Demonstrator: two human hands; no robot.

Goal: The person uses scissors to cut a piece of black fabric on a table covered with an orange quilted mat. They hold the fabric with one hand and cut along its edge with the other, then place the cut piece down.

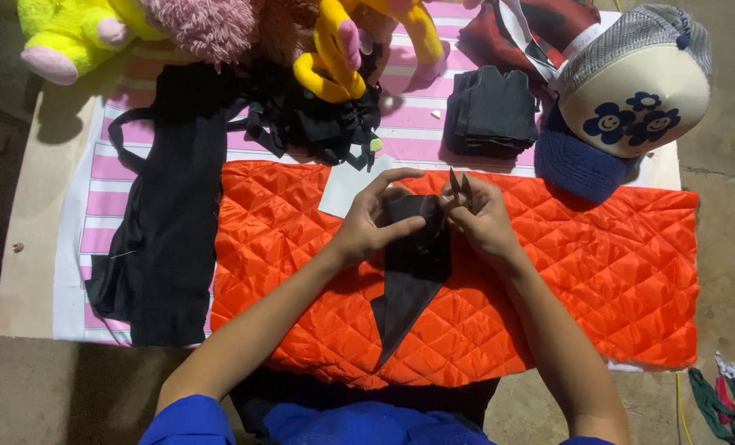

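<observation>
My left hand [377,221] pinches the upper part of a black cloth piece [411,284] that tapers to a point toward me. My right hand [481,218] grips small dark scissors [458,188], blades pointing up, at the cloth's top edge. Both hands work over an orange quilted fabric [598,264] spread across the board. A white paper piece [347,185] lies just beyond my left hand, partly hidden by it.
A long black cloth [174,222] lies at left on a pink striped sheet [104,177]. Plush toys [339,49] and a stack of black pieces [493,111] sit at the back. A cap [639,91] rests at right. Concrete floor [730,206] surrounds the board.
</observation>
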